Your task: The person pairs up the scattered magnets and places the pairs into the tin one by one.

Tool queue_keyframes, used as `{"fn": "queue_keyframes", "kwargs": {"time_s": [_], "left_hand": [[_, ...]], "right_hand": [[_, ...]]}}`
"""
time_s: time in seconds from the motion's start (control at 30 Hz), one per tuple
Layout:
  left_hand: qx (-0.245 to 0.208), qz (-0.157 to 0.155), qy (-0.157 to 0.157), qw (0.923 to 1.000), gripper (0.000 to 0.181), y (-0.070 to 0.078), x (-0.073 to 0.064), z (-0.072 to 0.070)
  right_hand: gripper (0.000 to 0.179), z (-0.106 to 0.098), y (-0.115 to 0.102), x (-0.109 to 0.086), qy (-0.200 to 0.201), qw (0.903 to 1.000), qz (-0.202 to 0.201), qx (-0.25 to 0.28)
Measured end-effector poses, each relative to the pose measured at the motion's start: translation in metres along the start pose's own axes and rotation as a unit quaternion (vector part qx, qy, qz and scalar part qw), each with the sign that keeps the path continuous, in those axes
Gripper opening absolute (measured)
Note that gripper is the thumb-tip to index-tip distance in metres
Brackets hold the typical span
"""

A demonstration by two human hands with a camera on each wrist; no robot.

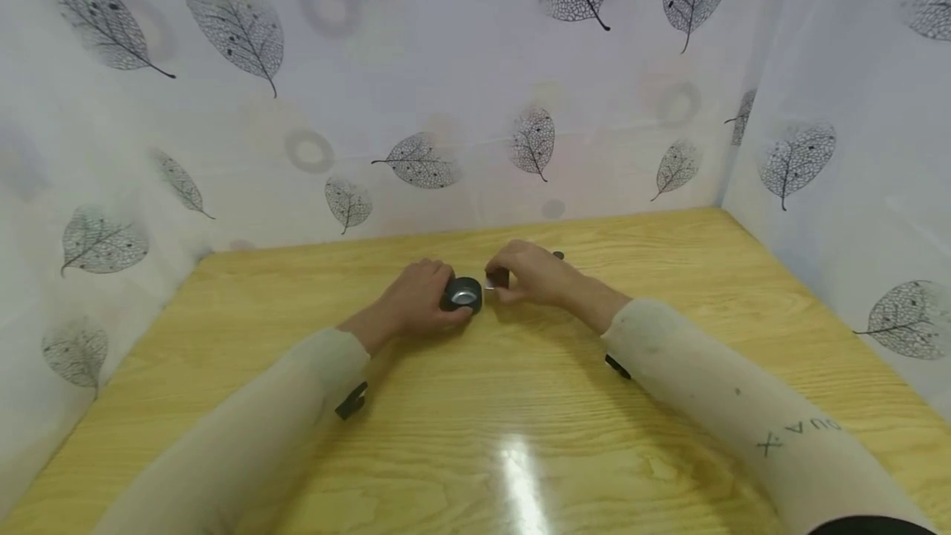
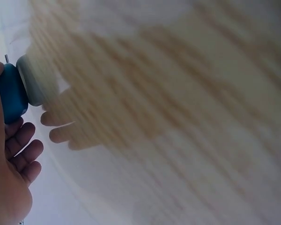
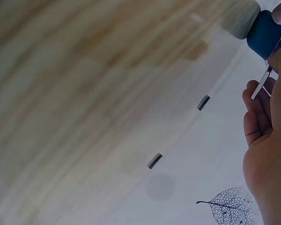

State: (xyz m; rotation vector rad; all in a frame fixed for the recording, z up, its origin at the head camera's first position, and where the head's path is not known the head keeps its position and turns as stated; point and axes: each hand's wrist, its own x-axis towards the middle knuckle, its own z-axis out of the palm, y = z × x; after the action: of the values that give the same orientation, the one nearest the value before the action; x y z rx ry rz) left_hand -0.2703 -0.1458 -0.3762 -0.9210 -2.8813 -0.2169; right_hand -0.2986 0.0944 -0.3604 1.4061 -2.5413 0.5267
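My left hand (image 1: 427,297) grips a squat round object, dark with a silvery centre (image 1: 464,296), between thumb and fingers at the middle of the table. From the left wrist, its side shows as a rounded teal body (image 2: 13,93), standing on the glossy wood. Just right of it, my right hand (image 1: 535,271) pinches a small dark flat piece (image 1: 499,277) with a bright edge. In the right wrist view a thin metallic strip (image 3: 261,85) sticks out below those fingertips, close beside the teal body (image 3: 264,35). Its exact kind I cannot tell.
Behind my right hand a small dark piece (image 1: 558,255) lies on the wooden table (image 1: 446,452). Two small dark pieces show in the right wrist view, one nearer the hand (image 3: 203,102) and one farther (image 3: 155,161). Leaf-patterned curtains (image 1: 461,64) enclose the back and sides.
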Motion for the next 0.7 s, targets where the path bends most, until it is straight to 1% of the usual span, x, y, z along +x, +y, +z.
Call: {"fn": "queue_keyframes", "kwargs": {"time_s": [0.07, 0.23, 0.37, 0.47, 0.6, 0.7], "left_hand": [[0.005, 0.004, 0.002, 1.0, 0.052, 0.001, 0.0012, -0.0003], [0.008, 0.025, 0.013, 0.9996, 0.051, 0.0047, 0.0043, 0.0015], [0.015, 0.033, 0.021, 0.9991, 0.048, 0.0061, 0.005, 0.0036], [0.02, 0.033, 0.02, 0.9991, 0.049, 0.007, 0.0048, 0.0039], [0.029, 0.028, 0.011, 0.9991, 0.051, 0.0081, 0.0051, 0.004], [0.032, 0.025, 0.004, 0.9992, 0.053, 0.0093, 0.0048, 0.003]], "right_hand": [[0.024, -0.0007, -0.0009, 0.0011, 0.002, 1.0, -0.001, -0.001], [0.022, 0.0009, -0.0049, 0.004, -0.01, 0.9999, -0.004, -0.01], [0.022, 0.0045, -0.008, 0.0056, -0.018, 0.9995, -0.021, -0.015], [0.025, 0.0062, -0.0088, 0.004, -0.008, 0.9989, -0.043, -0.019], [0.026, 0.0075, -0.0078, 0.0012, 0.015, 0.997, -0.072, -0.022], [0.024, 0.0086, -0.007, 0.0011, 0.018, 0.9959, -0.087, -0.017]]}}
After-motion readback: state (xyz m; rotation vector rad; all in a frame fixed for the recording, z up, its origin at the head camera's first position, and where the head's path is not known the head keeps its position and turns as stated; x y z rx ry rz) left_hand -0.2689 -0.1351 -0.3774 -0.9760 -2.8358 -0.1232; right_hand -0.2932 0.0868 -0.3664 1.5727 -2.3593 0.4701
